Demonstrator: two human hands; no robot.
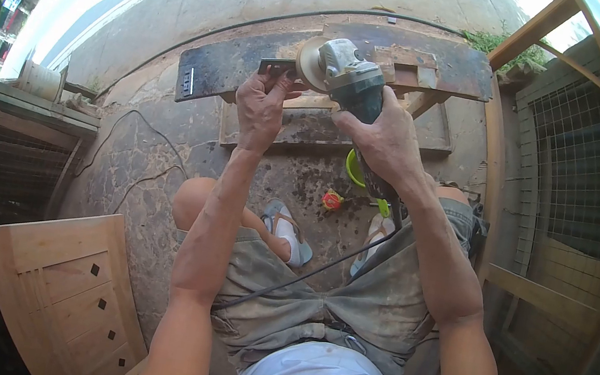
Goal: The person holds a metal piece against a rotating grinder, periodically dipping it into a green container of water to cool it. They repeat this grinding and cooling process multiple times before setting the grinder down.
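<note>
My right hand (383, 130) is wrapped round the dark green body of an angle grinder (355, 86), whose cord runs down across my lap. The grinder's round disc (312, 62) faces left, towards my left hand (263, 99). Between the fingers of my left hand is a small dark flat piece (278, 65), its right end at or very near the disc; contact is hard to tell. Both hands are above a low dark wooden bench (233, 67). On the bench's right part lies a wooden block with a square opening (406, 71).
A carved wooden panel (75, 293) leans at the lower left. Between my feet lie a red tape measure (332, 200) and a green bowl (356, 167). A wooden frame with wire mesh (553, 173) stands on the right. A black cable (142, 115) crosses the ground.
</note>
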